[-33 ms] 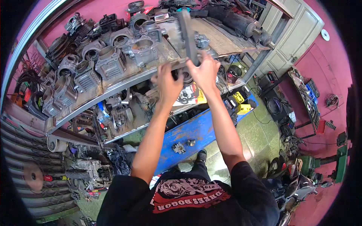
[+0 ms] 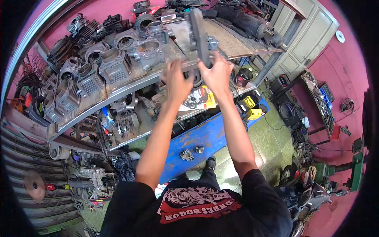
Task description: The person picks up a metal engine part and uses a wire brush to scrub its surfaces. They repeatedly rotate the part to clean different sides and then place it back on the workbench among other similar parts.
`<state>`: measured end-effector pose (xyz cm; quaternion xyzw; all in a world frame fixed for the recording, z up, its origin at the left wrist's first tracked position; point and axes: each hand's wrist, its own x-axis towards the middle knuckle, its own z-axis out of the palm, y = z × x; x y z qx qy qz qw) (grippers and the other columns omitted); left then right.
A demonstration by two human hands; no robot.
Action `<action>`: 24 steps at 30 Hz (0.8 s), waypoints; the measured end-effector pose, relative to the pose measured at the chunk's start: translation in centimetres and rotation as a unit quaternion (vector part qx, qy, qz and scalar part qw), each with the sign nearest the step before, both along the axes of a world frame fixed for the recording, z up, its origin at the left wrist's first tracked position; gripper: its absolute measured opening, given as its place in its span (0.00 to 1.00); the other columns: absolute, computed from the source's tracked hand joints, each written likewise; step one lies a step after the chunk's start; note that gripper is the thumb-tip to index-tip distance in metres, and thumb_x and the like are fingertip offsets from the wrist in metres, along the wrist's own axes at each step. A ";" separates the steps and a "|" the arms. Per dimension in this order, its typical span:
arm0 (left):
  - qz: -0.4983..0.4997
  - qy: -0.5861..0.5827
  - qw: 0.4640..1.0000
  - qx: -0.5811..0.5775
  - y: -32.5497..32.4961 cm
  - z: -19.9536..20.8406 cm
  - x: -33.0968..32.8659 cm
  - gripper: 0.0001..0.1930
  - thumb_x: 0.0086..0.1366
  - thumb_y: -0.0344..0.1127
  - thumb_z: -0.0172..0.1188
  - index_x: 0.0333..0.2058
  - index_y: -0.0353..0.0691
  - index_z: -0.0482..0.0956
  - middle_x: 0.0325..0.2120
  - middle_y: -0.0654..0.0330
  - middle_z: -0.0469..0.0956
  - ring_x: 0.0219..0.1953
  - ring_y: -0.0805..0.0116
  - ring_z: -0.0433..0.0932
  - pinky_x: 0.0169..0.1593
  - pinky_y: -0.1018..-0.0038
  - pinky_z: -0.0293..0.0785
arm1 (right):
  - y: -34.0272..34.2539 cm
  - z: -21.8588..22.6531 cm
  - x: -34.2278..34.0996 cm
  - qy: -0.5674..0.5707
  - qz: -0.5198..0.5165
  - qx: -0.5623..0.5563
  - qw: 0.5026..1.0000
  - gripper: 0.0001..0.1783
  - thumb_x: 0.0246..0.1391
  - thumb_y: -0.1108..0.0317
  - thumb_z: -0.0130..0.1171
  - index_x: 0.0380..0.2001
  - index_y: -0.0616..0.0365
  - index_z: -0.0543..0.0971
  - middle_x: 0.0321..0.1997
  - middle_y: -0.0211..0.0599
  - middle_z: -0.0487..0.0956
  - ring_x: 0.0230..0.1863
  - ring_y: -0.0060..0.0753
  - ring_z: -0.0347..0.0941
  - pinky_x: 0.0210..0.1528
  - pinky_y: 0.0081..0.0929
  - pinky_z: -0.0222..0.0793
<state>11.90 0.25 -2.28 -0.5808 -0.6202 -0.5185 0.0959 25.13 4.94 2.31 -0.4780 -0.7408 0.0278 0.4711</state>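
Observation:
My right hand [image 2: 216,77] is closed round the lower end of a long dark grey brush [image 2: 200,35], which points away from me over the bench. Pale, motion-blurred bristles show along its left side. To its left my left hand [image 2: 177,85] is curled at the front edge of the bench top, thumb toward the right hand. Its fingers seem closed round a dark part, mostly hidden and too blurred to name. A round dark metal part [image 2: 194,79] shows between the two hands, on the shelf below.
Several engine cylinders [image 2: 114,65] crowd the metal-edged bench top [image 2: 237,43]. Below lies a shelf with a yellow and white packet [image 2: 201,98]. A blue bench [image 2: 197,136] near my feet carries a small carburetor-like part [image 2: 186,155] and yellow cases [image 2: 254,114]. An exhaust muffler [image 2: 246,23] lies far right.
The brush has shifted slightly to the right with my right hand. My left hand has moved a little to the right and down. The things on the benches stay put.

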 end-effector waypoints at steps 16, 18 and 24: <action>-0.226 0.079 0.940 -0.245 17.2 5.5 -7.7 0.46 0.43 0.39 0.81 0.61 0.30 0.70 0.54 0.43 0.79 0.58 0.51 0.76 0.62 0.65 0.69 | 2.4 -0.1 5.2 -0.061 0.012 0.061 0.996 0.34 0.47 0.55 0.68 0.60 0.45 0.78 0.33 0.45 0.84 0.44 0.42 0.79 0.62 0.42 0.57; -0.298 0.051 0.920 -0.247 17.7 5.3 -8.1 0.44 0.44 0.37 0.80 0.61 0.30 0.71 0.53 0.44 0.80 0.54 0.54 0.78 0.61 0.66 0.70 | 2.5 -0.8 5.5 -0.058 0.015 0.102 0.993 0.33 0.47 0.55 0.68 0.59 0.46 0.79 0.31 0.44 0.83 0.44 0.41 0.79 0.62 0.41 0.57; -0.184 0.014 0.943 -0.278 17.0 6.5 -7.0 0.45 0.33 0.47 0.83 0.53 0.35 0.79 0.46 0.48 0.84 0.51 0.53 0.81 0.58 0.60 0.71 | 2.9 -1.7 6.5 -0.053 0.017 0.101 0.993 0.33 0.47 0.54 0.69 0.58 0.46 0.80 0.26 0.39 0.80 0.39 0.40 0.77 0.60 0.40 0.57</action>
